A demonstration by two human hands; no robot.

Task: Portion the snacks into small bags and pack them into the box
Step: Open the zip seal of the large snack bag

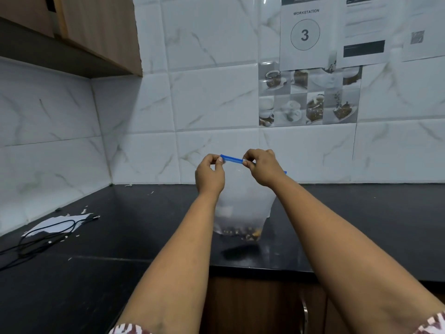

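Both hands hold a clear zip-lock bag (pixel 243 203) up by its blue seal strip (pixel 231 159): left hand (pixel 210 175) pinches one end w/ thumb and fingertips, right hand (pixel 263 168) pinches farther along, the strip's far end poking out past the right wrist. Held high like this prob. so the snack mix (pixel 242 232) drops to the bottom, clear of the zip; whether it's being pressed closed or pulled open, can't tell. Bag hangs just above the black stone counter (pixel 349 225), its shadow right below. Left of the bag, well apart: white paper (pixel 43 226) w/ a black cable (pixel 45 235) lying across it, some scraps nearby. Behind the bag: marble-look tiled wall, "WORKSTATION 3" sign (pixel 305 32) up right, wood cabinet (pixel 96 32) up left. No box in view.
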